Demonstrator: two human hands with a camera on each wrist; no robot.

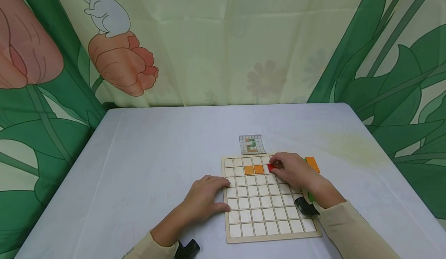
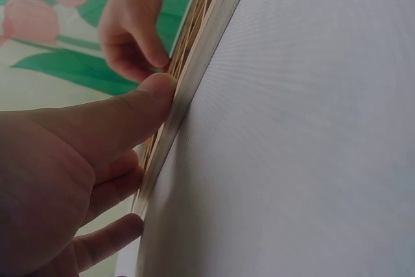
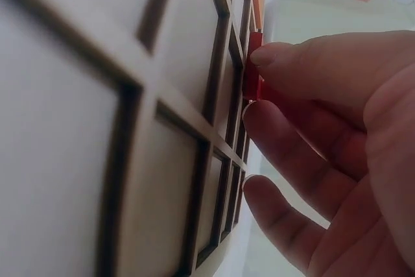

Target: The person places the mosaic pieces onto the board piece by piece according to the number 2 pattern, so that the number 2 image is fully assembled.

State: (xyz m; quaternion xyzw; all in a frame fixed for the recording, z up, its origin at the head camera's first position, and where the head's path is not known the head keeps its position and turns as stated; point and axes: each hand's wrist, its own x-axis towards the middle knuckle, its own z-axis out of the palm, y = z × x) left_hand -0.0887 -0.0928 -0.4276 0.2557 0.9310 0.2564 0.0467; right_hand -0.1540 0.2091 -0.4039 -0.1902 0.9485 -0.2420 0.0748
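A wooden grid board (image 1: 273, 234) with white square cells lies on the table. Two orange tiles (image 1: 249, 170) sit side by side in its second row from the far edge. My right hand (image 1: 292, 168) pinches a red tile (image 3: 253, 66) between thumb and fingers, right at the board's cells to the right of the orange tiles. At the left edge of the board, my left hand (image 1: 205, 197) rests its spread thumb and fingertips against the wooden rim (image 2: 172, 121), as the left wrist view also shows.
Beyond the far edge of the board lies a small pattern card (image 1: 251, 150) with a gridded coloured figure. An orange piece (image 1: 313, 164) and green pieces (image 1: 311, 197) lie past the board's right side, partly behind my right arm. A printed curtain (image 1: 226, 57) hangs behind the white table (image 1: 156, 146).
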